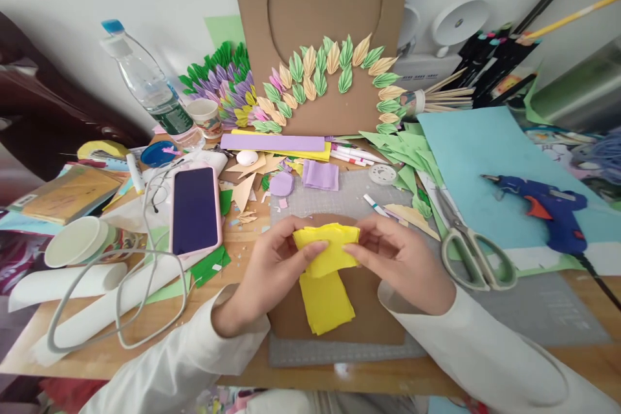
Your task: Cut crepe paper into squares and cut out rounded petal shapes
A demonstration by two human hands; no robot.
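My left hand [281, 262] and my right hand [402, 259] pinch a small stack of yellow paper [332, 252] by its two sides, thumbs on the near face. Below it a second yellow paper piece [328, 304] lies on a brown cardboard piece [378, 310]. The cardboard rests on a grey cutting mat [286, 352]. Beyond my hands are a folded purple paper piece [320, 175] and a rounded purple one [281, 184]. Scissors [473, 252] lie to the right of my right hand, and a phone [195, 210] is left of my left hand.
A blue glue gun [548, 204] lies on light blue paper [466, 136] at right. Behind stands a cardboard board [325, 6] decorated with folded paper leaves. At left are a plastic bottle [150, 84], a paper cup [80, 242] and a looped white cable [119, 297].
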